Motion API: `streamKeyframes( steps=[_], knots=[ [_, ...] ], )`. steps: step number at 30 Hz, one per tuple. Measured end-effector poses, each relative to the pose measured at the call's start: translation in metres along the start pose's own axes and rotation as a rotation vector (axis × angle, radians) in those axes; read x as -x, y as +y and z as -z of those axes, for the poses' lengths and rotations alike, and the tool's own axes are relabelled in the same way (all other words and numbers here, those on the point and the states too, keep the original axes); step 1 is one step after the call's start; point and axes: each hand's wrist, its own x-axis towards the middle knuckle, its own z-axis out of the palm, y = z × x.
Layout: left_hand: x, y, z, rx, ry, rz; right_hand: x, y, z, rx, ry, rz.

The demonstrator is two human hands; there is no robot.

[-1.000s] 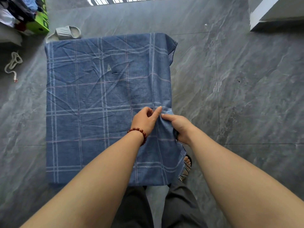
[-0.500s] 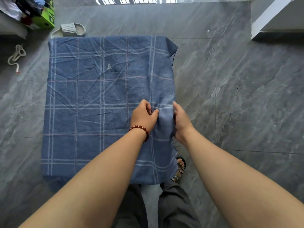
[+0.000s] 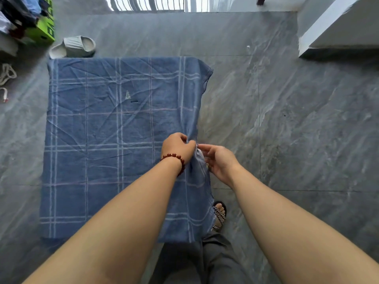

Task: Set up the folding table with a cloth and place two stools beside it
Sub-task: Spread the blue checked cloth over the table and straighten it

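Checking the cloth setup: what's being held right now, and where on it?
The left hand pinches the blue cloth at its bunched right edge; the right hand touches that edge, grip unclear.

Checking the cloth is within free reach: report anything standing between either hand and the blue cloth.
Nothing visible does. The left hand grips a fold of the blue cloth at its right edge, and the right hand sits against that same fold; whether it pinches is unclear.

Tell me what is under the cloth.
Nothing under the cloth shows: it covers the whole top and hangs over the right edge. Its flat, square shape suggests the table, but top and legs are hidden.
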Motion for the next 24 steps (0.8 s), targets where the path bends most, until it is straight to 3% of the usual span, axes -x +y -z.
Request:
streamKeyframes(
  steps=[6,13,24],
  knots=[
    [-0.008,-0.008,0.015,0.332,-0.175,0.007,-0.016,-0.010,-0.026,0.017,0.110,0.074],
    [-0.021,-0.011,0.033,0.405,-0.299,0.018,-0.035,-0.017,-0.053,0.019,0.019,-0.097],
    [-0.020,-0.005,0.034,0.492,-0.353,0.056,-0.051,-0.029,-0.056,-0.242,-0.175,-0.045]
  ],
)
